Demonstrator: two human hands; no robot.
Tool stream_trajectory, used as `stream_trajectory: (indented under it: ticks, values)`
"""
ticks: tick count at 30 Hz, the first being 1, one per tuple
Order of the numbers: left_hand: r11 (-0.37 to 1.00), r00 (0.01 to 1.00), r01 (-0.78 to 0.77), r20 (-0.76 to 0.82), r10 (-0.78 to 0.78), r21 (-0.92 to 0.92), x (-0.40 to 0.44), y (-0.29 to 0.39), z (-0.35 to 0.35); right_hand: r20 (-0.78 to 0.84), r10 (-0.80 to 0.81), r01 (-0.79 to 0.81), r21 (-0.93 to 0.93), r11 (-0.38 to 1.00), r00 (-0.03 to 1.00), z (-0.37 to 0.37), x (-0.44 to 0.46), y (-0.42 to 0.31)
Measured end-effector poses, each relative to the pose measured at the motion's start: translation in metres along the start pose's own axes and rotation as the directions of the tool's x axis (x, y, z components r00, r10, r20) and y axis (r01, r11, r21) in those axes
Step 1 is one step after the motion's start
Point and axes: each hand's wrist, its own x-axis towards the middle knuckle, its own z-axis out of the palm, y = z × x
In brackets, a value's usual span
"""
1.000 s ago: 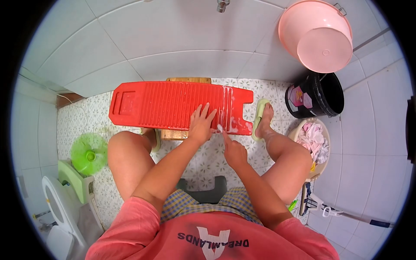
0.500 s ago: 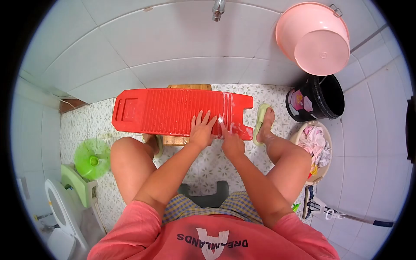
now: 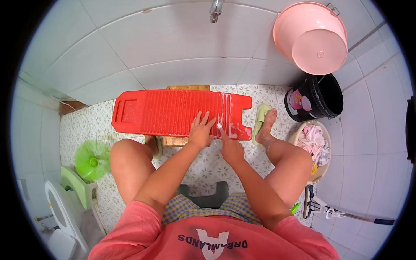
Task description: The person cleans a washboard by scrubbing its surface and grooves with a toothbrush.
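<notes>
A red plastic washboard lies across a wooden stool, its ridges running crosswise and white suds on its right part. My left hand rests on the ridges near the lower edge with its fingers spread. Just right of it, my right hand is closed, its index finger pointing along the sudsy grooves. A small white thing shows at that fingertip; whether it is foam or the end of a slim tool I cannot tell. The palm side of the right hand is hidden.
On the right stand a black bucket and a beige basin of clothes, with a pink basin above. A tap juts from the wall. At left are a green plastic object and a toilet.
My right hand and the white spot at its fingertip have shifted slightly down along the grooves. The left hand stays spread on the washboard. The whole view has moved a little.
</notes>
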Motion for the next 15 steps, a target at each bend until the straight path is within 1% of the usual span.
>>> stream_trajectory:
  ticks: [2,5,9,11,13,15]
  values:
    - [1.0,1.0,-0.007,-0.016,0.007,-0.003,0.0,0.0,-0.001,-0.05,0.004,-0.002,0.039,0.999,0.999,-0.001,0.014,0.0]
    - [1.0,1.0,0.008,0.003,-0.008,0.008,0.0,0.001,-0.004,-0.067,0.0,0.003,0.04,0.999,0.998,-0.001,0.028,0.0]
    - [1.0,1.0,0.022,-0.006,-0.022,-0.004,0.002,0.002,0.0,-0.077,-0.002,0.004,0.027,1.0,0.997,0.003,0.014,0.002]
    - [1.0,1.0,0.021,-0.012,-0.021,-0.003,0.002,0.002,-0.001,-0.005,0.024,-0.024,0.025,0.999,1.0,0.002,-0.004,0.0]
    - [0.999,0.998,0.046,0.038,-0.045,-0.026,0.001,0.002,-0.003,0.009,0.031,-0.031,0.028,0.999,0.999,0.008,-0.014,0.001]
    - [0.999,0.998,0.041,0.038,-0.04,-0.031,0.001,0.002,-0.003,0.02,0.04,-0.041,0.032,0.999,0.999,0.012,-0.022,0.002]
